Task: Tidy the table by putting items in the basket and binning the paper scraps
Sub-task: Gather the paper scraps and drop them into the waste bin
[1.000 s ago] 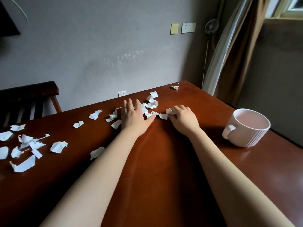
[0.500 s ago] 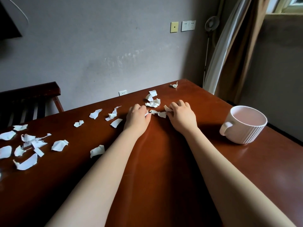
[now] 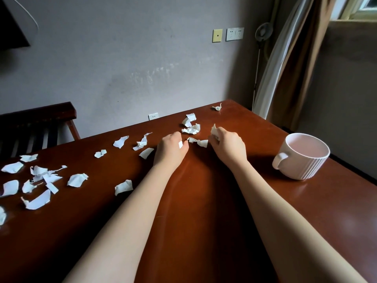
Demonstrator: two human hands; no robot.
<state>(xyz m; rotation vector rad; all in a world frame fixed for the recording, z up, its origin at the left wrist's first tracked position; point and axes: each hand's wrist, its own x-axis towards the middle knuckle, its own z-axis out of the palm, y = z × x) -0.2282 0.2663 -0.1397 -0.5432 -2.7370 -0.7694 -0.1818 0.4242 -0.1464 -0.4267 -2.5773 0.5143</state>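
Left hand (image 3: 171, 149), right hand (image 3: 228, 145) curled, each pinching scrap (image 3: 214, 130)

Torn white paper scraps (image 3: 77, 179) scattered flat; some crumpled

Scuffed grey wall (image 3: 122, 68) with sockets (image 3: 234, 34) up high, one more (image 3: 153, 116) low down. Dark wooden bench (image 3: 36, 119) at left. Brown curtain (image 3: 295, 68) plus white sheer (image 3: 273, 64) by window (image 3: 365, 5) top right; dim daylight.

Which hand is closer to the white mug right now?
Right. The right hand, pinching a paper scrap, sits to the left of the white mug in the view, apart from it. The left hand is farther left again.
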